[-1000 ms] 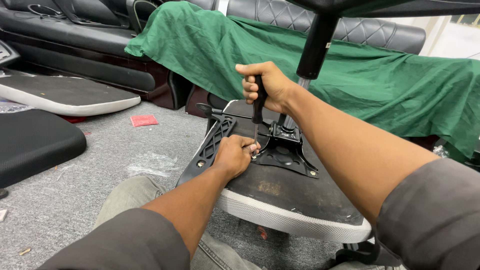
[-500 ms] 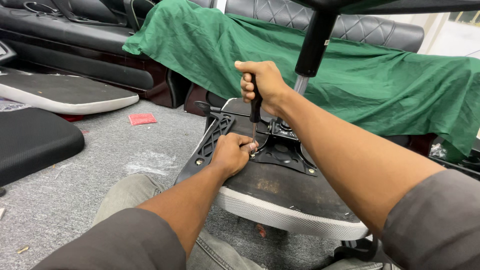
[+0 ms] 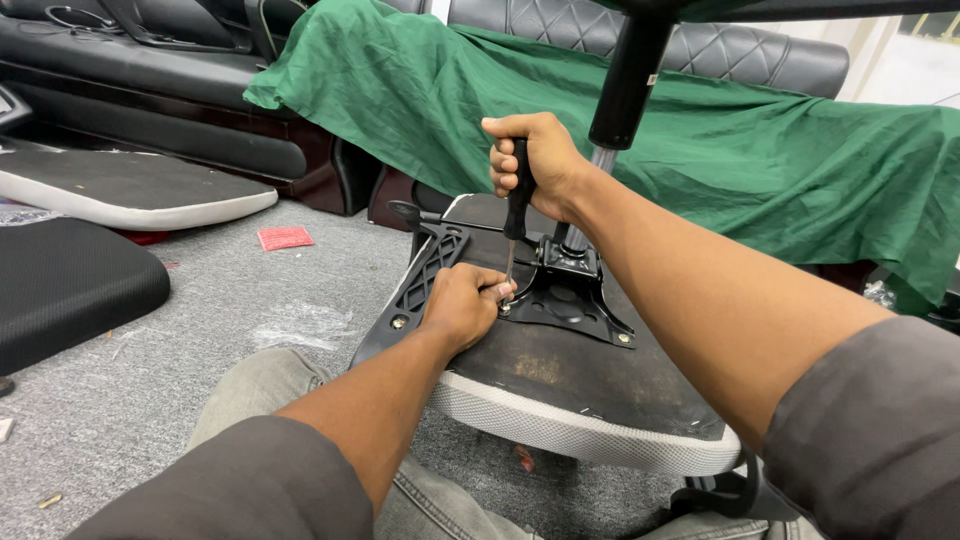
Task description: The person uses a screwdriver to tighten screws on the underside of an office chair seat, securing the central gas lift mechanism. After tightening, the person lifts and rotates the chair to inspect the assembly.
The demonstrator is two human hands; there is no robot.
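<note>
Step in hand: fastening the black metal tilt mechanism plate [image 3: 560, 295] to the upturned chair seat [image 3: 560, 380] — it looked like a screw at the plate's near-left corner was being driven.
Right hand: the right hand [image 3: 530, 160] was wrapped tight round the black handle of the screwdriver [image 3: 517, 205], held upright, shaft pointing down.
Left hand: the left hand [image 3: 462, 305] lay on the seat underside, fingers curled close at the screwdriver tip, pinching or steadying something there — the screw itself was hidden, so I could not tell what they held.
Where the work lay: the tip met the plate just beside the left fingertips, below the right fist; the seat rested across the person's lap, padded edge near.
Next move, as judged: it called for downward pressure with the shaft kept vertical, and the left fingers kept off the tip.
Around: a gas-lift column [image 3: 625, 85] rose from the plate; a green cloth [image 3: 760, 150] covered the far sofa; another seat pad [image 3: 70, 285] lay left.
</note>
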